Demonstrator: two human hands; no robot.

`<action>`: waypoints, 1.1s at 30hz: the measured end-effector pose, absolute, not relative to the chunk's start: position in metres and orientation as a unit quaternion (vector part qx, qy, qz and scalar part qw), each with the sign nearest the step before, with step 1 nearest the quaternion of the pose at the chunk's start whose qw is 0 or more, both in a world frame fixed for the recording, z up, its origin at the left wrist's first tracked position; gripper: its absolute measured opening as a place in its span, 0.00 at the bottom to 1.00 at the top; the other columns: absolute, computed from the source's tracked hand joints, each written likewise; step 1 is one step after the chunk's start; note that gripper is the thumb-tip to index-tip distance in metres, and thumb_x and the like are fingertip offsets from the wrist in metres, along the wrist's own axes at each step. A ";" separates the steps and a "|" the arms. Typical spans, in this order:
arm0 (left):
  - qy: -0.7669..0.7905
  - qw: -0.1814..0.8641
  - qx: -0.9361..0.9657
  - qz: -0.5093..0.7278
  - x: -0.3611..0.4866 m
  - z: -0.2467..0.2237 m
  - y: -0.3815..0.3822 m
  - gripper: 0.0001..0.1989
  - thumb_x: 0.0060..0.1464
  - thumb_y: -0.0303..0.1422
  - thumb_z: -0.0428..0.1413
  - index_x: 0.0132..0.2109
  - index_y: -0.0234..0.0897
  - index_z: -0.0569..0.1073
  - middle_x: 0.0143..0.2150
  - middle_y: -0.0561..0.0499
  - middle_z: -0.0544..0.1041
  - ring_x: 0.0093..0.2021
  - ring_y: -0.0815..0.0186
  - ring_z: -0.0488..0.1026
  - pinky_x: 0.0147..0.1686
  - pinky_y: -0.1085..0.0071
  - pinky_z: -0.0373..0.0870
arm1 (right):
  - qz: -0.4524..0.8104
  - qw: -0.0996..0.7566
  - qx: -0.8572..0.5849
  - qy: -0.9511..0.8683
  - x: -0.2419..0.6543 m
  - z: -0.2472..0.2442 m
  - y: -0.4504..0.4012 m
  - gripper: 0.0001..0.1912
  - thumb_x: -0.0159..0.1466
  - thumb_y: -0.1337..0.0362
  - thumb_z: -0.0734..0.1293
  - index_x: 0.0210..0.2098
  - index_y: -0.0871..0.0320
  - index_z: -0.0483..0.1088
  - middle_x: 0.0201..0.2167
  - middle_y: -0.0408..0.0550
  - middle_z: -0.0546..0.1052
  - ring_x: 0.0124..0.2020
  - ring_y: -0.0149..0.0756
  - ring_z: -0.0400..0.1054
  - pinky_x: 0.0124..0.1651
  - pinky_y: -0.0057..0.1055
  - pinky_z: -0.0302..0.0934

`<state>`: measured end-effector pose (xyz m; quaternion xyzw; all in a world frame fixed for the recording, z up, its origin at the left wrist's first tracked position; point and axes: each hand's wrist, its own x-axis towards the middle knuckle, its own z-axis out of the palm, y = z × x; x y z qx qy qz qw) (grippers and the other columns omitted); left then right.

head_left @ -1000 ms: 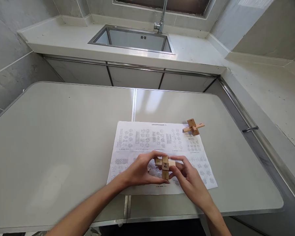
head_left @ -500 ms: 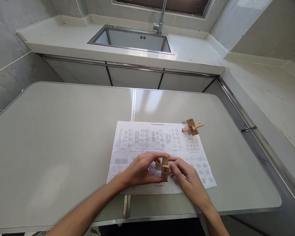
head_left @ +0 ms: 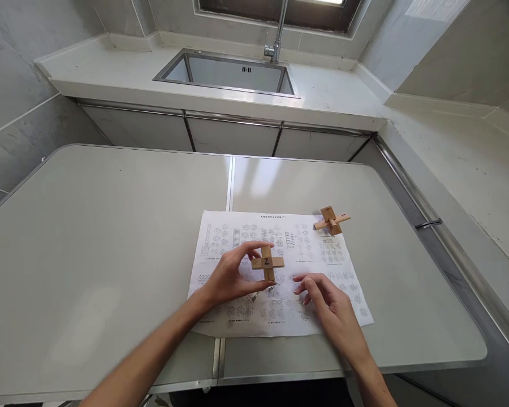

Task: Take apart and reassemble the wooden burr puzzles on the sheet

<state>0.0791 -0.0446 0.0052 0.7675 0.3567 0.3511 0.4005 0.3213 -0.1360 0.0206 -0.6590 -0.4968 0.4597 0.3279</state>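
Note:
My left hand (head_left: pixel 233 274) grips a small cross-shaped wooden burr puzzle (head_left: pixel 267 263) between thumb and fingers, at its top and bottom ends. A black mark like a "2" or "Z" shows on its middle. To the right, my right hand (head_left: pixel 324 299) is apart from the puzzle, fingers loosely curled and holding nothing. Below both lies a white sheet (head_left: pixel 288 308) printed with rows of small diagrams. A second wooden puzzle (head_left: pixel 331 221), with crossed pieces, rests at the sheet's upper right corner.
The sheet lies on a pale folding table (head_left: pixel 144 226) with a metal seam down its middle. Beyond the table stands a counter (head_left: pixel 123 70) with a sink (head_left: pixel 224 70) and a faucet (head_left: pixel 274 48). Another counter (head_left: pixel 462 152) runs along the right.
My left hand has lifted the wooden puzzle up and to the left, turning its marked face toward me. The right hand has let go of it and stayed near the same place.

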 end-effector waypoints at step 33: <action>0.378 0.408 0.754 0.349 0.087 -0.014 -0.046 0.24 0.60 0.35 0.66 0.60 0.44 0.68 0.55 0.46 0.76 0.49 0.59 0.77 0.47 0.62 0.75 | 0.193 0.472 -0.737 -0.443 0.339 0.003 -0.045 0.20 0.65 0.45 0.71 0.36 0.56 0.76 0.31 0.48 0.84 0.29 0.42 0.79 0.39 0.36 0.72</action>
